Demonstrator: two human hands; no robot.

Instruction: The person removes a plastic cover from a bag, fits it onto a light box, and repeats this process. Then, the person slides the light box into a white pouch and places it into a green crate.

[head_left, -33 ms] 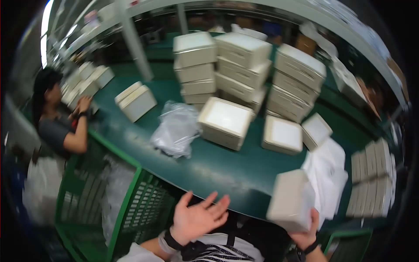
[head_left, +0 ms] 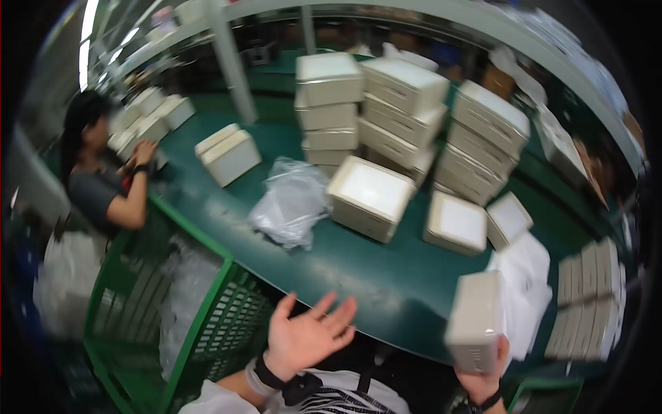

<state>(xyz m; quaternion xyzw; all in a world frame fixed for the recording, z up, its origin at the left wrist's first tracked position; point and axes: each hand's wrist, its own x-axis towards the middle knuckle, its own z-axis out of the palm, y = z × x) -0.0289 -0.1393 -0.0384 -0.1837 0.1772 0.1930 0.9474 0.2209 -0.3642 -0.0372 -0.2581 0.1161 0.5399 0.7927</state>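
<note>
My left hand (head_left: pixel 309 338) hovers palm up beyond the table's front edge, its fingers spread and nothing in it. On the right, my right hand (head_left: pixel 485 369) grips a beige box (head_left: pixel 474 310) by its lower end, holding it upright over the table's edge. Part of the fingers is hidden behind the box. White sheets or bags (head_left: pixel 526 303) lie just past the held box. Toward the back, a white-topped beige box (head_left: pixel 372 193) sits beside a crumpled clear plastic bag (head_left: pixel 293 203). Two smaller boxes (head_left: pixel 458 222) rest to its right.
Tall stacks of similar boxes (head_left: pixel 403 114) stand on the green table (head_left: pixel 386 303). More boxes are lined up at the right (head_left: pixel 586 297). A green crate (head_left: pixel 227 303) holding clear plastic stands at the left. Beyond it, another person (head_left: pixel 110 172) works by some boxes.
My right hand has tilted the box so its narrow side now faces more toward me. The whole view has shifted slightly rightward; my left hand remains open.
</note>
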